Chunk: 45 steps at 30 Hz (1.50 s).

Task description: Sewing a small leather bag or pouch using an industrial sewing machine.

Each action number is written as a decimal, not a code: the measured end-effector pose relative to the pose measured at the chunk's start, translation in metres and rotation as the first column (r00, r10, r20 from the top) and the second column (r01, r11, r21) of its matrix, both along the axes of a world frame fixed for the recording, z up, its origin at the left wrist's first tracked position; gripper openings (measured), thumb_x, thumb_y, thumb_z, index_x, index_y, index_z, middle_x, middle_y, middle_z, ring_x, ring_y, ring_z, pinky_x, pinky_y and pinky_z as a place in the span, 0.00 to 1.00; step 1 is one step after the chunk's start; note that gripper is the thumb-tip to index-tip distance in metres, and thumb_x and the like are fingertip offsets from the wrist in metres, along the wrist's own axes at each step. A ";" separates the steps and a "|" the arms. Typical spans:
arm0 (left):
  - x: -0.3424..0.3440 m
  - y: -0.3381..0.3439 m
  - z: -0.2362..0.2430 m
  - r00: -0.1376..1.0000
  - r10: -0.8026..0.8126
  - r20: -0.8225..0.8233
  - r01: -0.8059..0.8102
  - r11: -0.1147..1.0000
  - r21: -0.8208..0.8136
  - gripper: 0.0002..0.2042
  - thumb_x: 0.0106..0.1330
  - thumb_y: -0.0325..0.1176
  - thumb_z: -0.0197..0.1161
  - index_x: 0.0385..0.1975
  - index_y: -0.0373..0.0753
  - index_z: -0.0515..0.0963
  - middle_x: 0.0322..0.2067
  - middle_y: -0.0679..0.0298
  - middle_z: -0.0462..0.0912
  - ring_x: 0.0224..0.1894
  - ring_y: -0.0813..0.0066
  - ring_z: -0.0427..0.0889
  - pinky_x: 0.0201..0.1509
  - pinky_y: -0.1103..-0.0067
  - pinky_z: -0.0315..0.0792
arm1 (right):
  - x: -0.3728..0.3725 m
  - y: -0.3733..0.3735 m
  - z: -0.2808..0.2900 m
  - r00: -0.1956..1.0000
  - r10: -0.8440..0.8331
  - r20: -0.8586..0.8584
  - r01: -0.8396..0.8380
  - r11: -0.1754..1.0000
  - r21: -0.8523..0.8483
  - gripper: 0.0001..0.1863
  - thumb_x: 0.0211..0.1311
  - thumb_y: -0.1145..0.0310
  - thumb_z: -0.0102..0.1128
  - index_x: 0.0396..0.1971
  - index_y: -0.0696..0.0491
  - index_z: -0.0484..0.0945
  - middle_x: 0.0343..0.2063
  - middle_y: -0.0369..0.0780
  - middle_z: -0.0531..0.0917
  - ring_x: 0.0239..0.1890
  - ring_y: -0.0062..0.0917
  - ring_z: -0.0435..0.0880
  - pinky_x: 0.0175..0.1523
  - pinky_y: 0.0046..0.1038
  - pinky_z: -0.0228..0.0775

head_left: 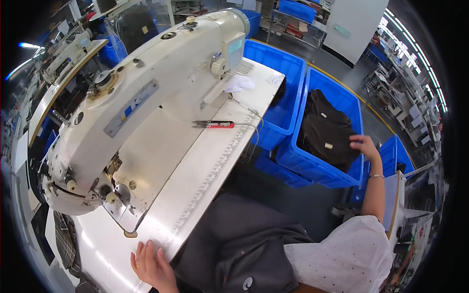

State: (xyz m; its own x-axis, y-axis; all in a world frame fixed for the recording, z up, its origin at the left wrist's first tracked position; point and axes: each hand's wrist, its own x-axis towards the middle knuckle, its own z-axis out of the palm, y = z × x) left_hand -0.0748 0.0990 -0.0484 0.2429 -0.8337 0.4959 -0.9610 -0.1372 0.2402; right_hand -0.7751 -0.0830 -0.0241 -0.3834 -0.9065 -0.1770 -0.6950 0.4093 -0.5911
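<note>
My left hand (152, 266) rests on the white table (185, 190) near its front edge, fingers spread, below the needle area of a white sewing machine (146, 73). My right hand (364, 146) reaches out to a blue bin (298, 161) at the right, its slightly bent fingers at the edge of folded dark garments (322, 129) with small pale labels. Red-handled thread snips (214, 124) lie on the table beside the machine, near a white cloth (238, 84) and a loose cord. Dark grey fabric (229, 239) lies across my lap.
More blue bins (273, 63) stand beside and beneath the bin of garments. Plaid fabric (66, 241) sits at the table's left. Other machine stations line both sides. A rack with bins (298, 14) and a white pillar (347, 29) stand behind.
</note>
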 end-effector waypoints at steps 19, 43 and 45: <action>0.162 -0.013 0.068 0.965 0.255 -0.062 -0.253 0.967 0.030 0.19 0.62 0.38 0.71 0.50 0.38 0.80 0.49 0.54 0.83 0.51 0.55 0.82 0.54 0.68 0.76 | 0.572 -0.057 0.033 -0.419 0.555 -0.718 -0.581 -0.772 -0.258 0.06 0.55 0.69 0.64 0.34 0.50 0.81 0.19 0.31 0.75 0.19 0.21 0.77 0.22 0.25 0.68; 0.303 -0.007 0.042 0.639 0.209 -0.740 -0.494 0.849 -0.188 0.11 0.71 0.35 0.65 0.29 0.34 0.82 0.21 0.79 0.72 0.24 0.91 0.63 0.27 0.85 0.56 | 0.638 -0.050 -0.002 -0.457 0.544 -0.704 -0.344 -0.838 -0.424 0.09 0.52 0.70 0.68 0.35 0.50 0.82 0.19 0.29 0.75 0.16 0.17 0.75 0.18 0.21 0.61; 0.296 -0.010 0.039 0.741 0.483 -0.467 -0.524 0.850 0.047 0.11 0.67 0.37 0.67 0.31 0.33 0.84 0.15 0.68 0.75 0.20 0.85 0.67 0.25 0.80 0.61 | 0.638 -0.050 -0.002 -0.473 0.554 -0.685 -0.356 -0.832 -0.426 0.10 0.52 0.71 0.66 0.36 0.51 0.83 0.19 0.30 0.74 0.18 0.18 0.76 0.19 0.21 0.62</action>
State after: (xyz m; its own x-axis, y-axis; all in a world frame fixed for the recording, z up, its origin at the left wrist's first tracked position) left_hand 0.2213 0.0891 -0.0090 0.8255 -0.4872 0.2850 -0.5388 -0.5300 0.6548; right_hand -0.1372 -0.1329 -0.0258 0.6466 0.5343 0.5444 0.6596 -0.7502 -0.0472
